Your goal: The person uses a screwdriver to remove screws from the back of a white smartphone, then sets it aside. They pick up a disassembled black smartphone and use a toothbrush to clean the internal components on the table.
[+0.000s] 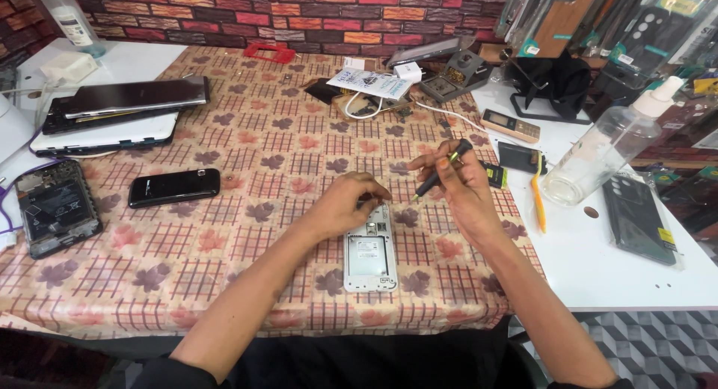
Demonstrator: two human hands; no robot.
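**A:** What sits at the centre of the frame?

**B:** An opened white phone (pixel 369 258) lies back-up on the worktop (pixel 247 149), which is covered with a checked, leaf-print cloth. The left hand (pixel 346 203) rests curled over the phone's top end, fingertips pinched together there. That end is hidden beneath the fingers, so I cannot tell whether they hold anything small.

**A:** And the right hand?

**B:** The right hand (pixel 458 185), just right of the phone, is closed around a slim dark screwdriver (pixel 443 170) with its tip slanting down toward the phone. The tip is too small to make out.

**A:** What else is there?

**B:** A black phone (pixel 173 187) lies at left. Farther left, an opened dark phone (pixel 56 207) shows its insides. At upper left sits a stack of flat devices (pixel 112 112). At right, a clear bottle (pixel 609 146) lies on its side, and a display of packaged items is cut off by the upper right corner.
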